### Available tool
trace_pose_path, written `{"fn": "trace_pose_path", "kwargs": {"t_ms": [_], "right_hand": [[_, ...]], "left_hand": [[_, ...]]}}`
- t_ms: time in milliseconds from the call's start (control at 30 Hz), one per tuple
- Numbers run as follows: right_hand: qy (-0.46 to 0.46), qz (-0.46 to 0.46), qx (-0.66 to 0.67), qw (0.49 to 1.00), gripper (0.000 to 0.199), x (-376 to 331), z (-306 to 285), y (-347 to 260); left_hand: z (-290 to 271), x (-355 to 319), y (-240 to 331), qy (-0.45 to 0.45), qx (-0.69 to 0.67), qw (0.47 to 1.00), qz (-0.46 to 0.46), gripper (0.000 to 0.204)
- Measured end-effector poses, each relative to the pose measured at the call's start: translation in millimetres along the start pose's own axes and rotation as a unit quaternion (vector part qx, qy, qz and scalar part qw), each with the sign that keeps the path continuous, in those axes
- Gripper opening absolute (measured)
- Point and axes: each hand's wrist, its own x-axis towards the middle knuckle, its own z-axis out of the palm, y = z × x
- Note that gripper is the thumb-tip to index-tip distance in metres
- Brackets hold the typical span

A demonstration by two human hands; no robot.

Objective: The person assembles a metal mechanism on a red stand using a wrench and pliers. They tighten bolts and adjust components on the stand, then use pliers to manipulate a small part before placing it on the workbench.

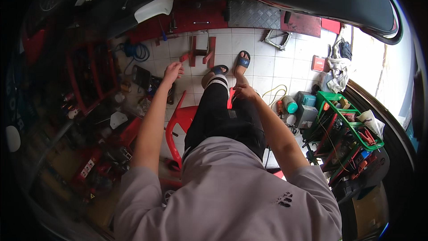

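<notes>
My left hand [173, 72] is held out over the tiled floor, fingers loosely bent and a little apart, with nothing visible in them. It is nearest to a red metal stand [211, 52] on the floor. Above my right thigh, my right hand [245, 92] has its fingers curled together; whatever they hold, if anything, is hidden. Under me is a red plastic chair [178, 122]. Ahead, a motorbike with a long dark seat [334, 2] stands over a red platform [196, 14] with a treaded metal plate [254, 12].
To the right, a green-topped tool cart [330, 97] holds many tools, beside a teal-lidded container [290, 106] and grey boxes. At left stand a red rack [91, 73] and a coiled blue hose [139, 51]. A metal bracket [277, 40] lies near the platform.
</notes>
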Motion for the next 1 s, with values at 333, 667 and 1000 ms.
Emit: {"fn": "trace_pose_path", "kwargs": {"t_ms": [333,667,1000], "right_hand": [[-0.062,0.132,-0.005,0.989,0.031,38,26,-49],[-0.003,0.028,-0.218,0.976,0.026,194,39,-53],[0.210,0.027,-0.373,0.903,0.023,301,47,-43]], "left_hand": [[108,75,-93,-0.108,0.136,0.985,-0.004,0.031],[147,197,-344,-0.196,0.475,0.857,-0.037,0.038],[124,213,-389,-0.456,0.375,0.784,-0.189,0.052]]}}
